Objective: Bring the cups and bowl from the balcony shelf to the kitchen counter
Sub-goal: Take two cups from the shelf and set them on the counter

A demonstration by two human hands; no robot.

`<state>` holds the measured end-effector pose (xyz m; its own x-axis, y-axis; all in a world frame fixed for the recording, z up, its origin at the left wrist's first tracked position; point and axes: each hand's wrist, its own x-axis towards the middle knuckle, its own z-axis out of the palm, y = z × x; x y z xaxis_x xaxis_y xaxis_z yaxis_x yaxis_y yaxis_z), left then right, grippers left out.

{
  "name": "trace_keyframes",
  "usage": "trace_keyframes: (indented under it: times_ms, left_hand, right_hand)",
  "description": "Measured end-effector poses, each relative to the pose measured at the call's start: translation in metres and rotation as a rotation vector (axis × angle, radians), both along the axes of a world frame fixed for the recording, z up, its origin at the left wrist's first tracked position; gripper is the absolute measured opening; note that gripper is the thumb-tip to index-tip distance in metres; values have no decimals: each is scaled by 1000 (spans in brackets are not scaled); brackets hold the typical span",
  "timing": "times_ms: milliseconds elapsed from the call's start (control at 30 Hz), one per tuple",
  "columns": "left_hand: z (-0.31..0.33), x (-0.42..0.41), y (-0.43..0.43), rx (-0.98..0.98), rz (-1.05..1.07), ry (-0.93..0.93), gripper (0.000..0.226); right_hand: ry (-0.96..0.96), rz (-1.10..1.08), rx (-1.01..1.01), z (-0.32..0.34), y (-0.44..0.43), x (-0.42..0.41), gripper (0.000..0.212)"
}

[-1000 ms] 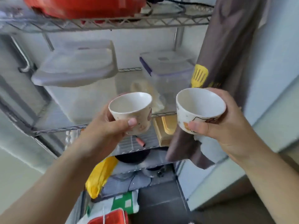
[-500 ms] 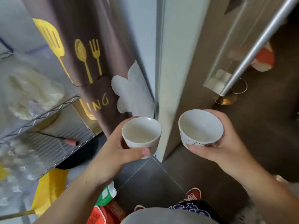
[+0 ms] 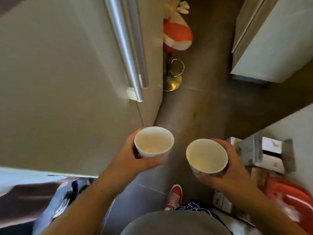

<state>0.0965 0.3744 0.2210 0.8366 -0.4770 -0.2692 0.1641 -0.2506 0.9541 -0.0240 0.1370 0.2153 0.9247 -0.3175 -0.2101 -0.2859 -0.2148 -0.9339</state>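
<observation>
I hold two small white ceramic cups upright over the dark floor, seen from above. My left hand (image 3: 133, 160) grips the left cup (image 3: 154, 141) from its left side. My right hand (image 3: 227, 168) wraps around the right cup (image 3: 206, 156) from the right. Both cups look empty, with pale insides. A painted pattern shows faintly near the right cup's base. The balcony shelf and the bowl are out of view.
A tall beige door with a long steel handle (image 3: 126, 48) stands close on my left. A gold stool base (image 3: 173, 78) and an orange-white plush toy (image 3: 177, 36) lie ahead. A white cabinet (image 3: 271, 48) is at right, boxes and a red bag (image 3: 288, 197) beside my right arm.
The view has swung right, away from the wire shelf and hanging apron, toward the door and dark floor. Both hands kept their cups and now sit lower in view.
</observation>
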Motion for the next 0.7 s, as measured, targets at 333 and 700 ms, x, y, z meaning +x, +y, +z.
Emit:
trace_keyframes:
  times_ms: [333, 700]
  left_hand:
    - [-20, 60, -119, 71, -92, -9, 69]
    - [-51, 184, -236, 103, -174, 30, 74]
  right_hand:
    - [-16, -204, -65, -27, -128, 41, 84]
    - [-25, -358, -86, -55, -232, 161, 79]
